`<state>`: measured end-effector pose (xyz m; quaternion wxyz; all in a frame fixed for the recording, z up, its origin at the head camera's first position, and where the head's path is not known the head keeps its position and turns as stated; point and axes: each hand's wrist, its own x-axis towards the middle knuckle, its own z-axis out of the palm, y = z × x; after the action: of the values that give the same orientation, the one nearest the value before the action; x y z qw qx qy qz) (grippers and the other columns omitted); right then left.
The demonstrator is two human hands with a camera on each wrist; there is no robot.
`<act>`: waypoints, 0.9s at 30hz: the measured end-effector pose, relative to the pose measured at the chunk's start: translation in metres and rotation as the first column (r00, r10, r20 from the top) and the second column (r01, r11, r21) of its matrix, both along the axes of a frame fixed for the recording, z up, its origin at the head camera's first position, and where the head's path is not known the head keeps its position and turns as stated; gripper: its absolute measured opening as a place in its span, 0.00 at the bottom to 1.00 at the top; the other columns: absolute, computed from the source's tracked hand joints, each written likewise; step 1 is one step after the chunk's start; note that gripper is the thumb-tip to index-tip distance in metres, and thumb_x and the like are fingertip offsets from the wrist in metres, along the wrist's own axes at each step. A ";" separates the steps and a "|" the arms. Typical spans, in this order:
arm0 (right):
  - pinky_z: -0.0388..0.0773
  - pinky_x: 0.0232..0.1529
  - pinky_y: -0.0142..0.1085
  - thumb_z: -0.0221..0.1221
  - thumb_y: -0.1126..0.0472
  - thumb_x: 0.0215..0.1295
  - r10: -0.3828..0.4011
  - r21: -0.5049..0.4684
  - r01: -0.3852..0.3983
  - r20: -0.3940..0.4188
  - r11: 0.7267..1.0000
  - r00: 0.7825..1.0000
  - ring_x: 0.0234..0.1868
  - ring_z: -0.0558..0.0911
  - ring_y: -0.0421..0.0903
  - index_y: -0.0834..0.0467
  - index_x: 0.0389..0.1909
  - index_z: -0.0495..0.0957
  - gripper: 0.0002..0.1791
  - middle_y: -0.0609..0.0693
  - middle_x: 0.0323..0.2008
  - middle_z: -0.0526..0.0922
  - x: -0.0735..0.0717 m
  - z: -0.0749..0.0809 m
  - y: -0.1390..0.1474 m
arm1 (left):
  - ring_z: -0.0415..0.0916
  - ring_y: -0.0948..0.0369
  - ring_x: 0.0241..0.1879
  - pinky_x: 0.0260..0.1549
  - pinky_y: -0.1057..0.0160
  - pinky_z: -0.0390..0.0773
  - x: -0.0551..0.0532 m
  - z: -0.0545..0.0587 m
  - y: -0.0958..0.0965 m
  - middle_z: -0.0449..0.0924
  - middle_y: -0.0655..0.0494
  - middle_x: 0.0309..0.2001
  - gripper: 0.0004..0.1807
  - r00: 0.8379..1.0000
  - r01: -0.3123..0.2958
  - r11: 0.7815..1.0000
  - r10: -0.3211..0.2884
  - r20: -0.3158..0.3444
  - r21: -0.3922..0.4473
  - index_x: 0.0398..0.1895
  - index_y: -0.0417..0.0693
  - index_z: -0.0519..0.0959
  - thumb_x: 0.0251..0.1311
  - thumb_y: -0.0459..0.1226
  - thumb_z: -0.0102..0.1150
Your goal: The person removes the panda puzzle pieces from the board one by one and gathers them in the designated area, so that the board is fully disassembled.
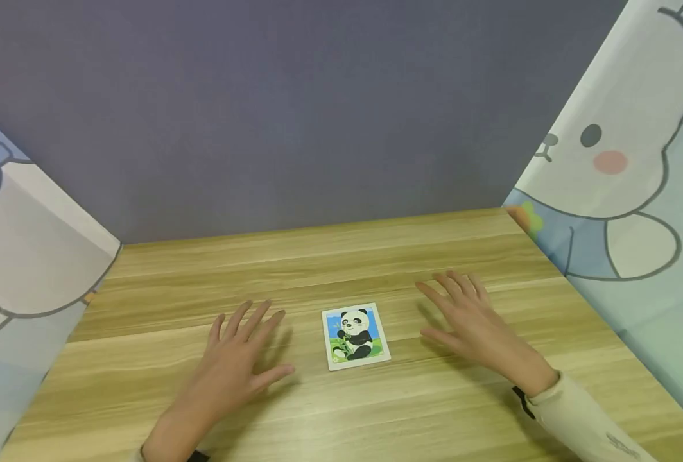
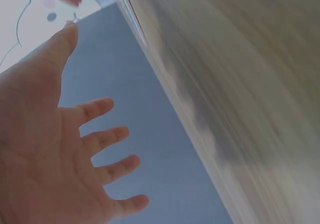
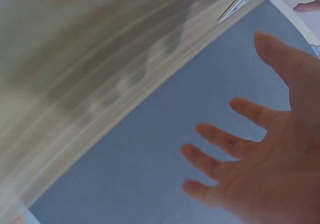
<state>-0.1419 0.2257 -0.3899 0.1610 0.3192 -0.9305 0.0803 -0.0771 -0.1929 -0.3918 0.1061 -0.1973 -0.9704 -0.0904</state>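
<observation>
A flat, white-bordered picture card or small puzzle lies on the wooden table, showing a panda with bamboo on green grass under blue sky. To its left my left hand hovers over the tabletop, fingers spread and palm down, holding nothing. On the other side my right hand is also raised above the wood with its fingers apart and nothing in it. Neither hand touches the panda picture. Both wrist views show bare palms, the left hand and the right hand, with the picture seen edge-on near the top.
The wood-grain table ends at a plain grey-blue wall panel at the back. Cartoon-printed sheets hang at both sides, the left sheet and the right sheet.
</observation>
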 end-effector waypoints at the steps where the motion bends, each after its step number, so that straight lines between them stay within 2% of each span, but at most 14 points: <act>1: 0.55 0.65 0.67 0.69 0.44 0.58 0.012 -0.001 -0.012 0.014 1.000 1.000 0.66 0.65 0.68 0.55 0.71 0.68 0.42 0.65 0.65 0.69 -0.001 0.001 -0.003 | 0.51 0.43 0.75 0.65 0.29 0.50 -0.001 0.000 0.002 0.58 0.51 0.76 0.47 1.000 0.011 1.000 -0.011 0.008 0.008 0.75 0.58 0.64 0.56 0.69 0.58; 7: 0.74 0.56 0.56 0.68 0.53 0.63 0.105 -0.005 -0.104 0.078 0.995 0.991 0.57 0.77 0.61 0.62 0.65 0.73 0.32 0.63 0.57 0.77 -0.007 0.002 -0.025 | 0.57 0.44 0.72 0.65 0.32 0.55 -0.005 -0.003 0.014 0.60 0.49 0.75 0.46 0.997 0.078 0.997 -0.077 0.014 -0.025 0.72 0.53 0.68 0.55 0.67 0.61; 12: 0.78 0.54 0.50 0.65 0.55 0.66 0.149 -0.041 -0.144 0.170 0.989 0.974 0.55 0.79 0.56 0.63 0.59 0.77 0.24 0.60 0.54 0.80 -0.014 0.001 -0.044 | 0.57 0.44 0.73 0.65 0.32 0.56 -0.009 -0.004 0.027 0.62 0.47 0.74 0.45 0.990 0.138 0.989 -0.136 0.043 -0.053 0.70 0.49 0.70 0.56 0.67 0.60; 19: 0.79 0.54 0.46 0.60 0.56 0.71 0.199 -0.111 -0.170 0.364 0.979 0.910 0.54 0.80 0.51 0.62 0.58 0.78 0.20 0.55 0.55 0.80 -0.024 0.000 -0.070 | 0.57 0.43 0.73 0.65 0.32 0.56 -0.015 -0.005 0.050 0.63 0.46 0.73 0.46 0.963 0.232 0.973 -0.227 0.144 -0.018 0.71 0.44 0.69 0.59 0.66 0.57; 23: 0.80 0.51 0.43 0.61 0.57 0.71 0.206 -0.112 -0.174 0.432 0.978 0.878 0.52 0.80 0.47 0.62 0.58 0.78 0.19 0.54 0.55 0.80 -0.028 0.000 -0.081 | 0.56 0.44 0.74 0.64 0.32 0.58 -0.017 -0.007 0.062 0.61 0.46 0.74 0.46 0.944 0.282 0.959 -0.271 0.187 -0.034 0.72 0.45 0.67 0.61 0.66 0.54; 27: 0.80 0.47 0.39 0.62 0.58 0.70 0.203 -0.108 -0.173 0.468 0.979 0.860 0.47 0.80 0.44 0.62 0.58 0.78 0.20 0.52 0.54 0.79 -0.030 0.001 -0.086 | 0.54 0.45 0.75 0.64 0.32 0.59 -0.021 -0.007 0.073 0.57 0.47 0.76 0.44 0.925 0.328 0.944 -0.313 0.217 -0.036 0.74 0.49 0.65 0.62 0.65 0.54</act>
<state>-0.1722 0.1396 -0.3888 -0.0718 0.3736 -0.9028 0.2004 -0.0979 -0.1195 -0.3988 -0.0196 -0.3462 -0.9334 -0.0921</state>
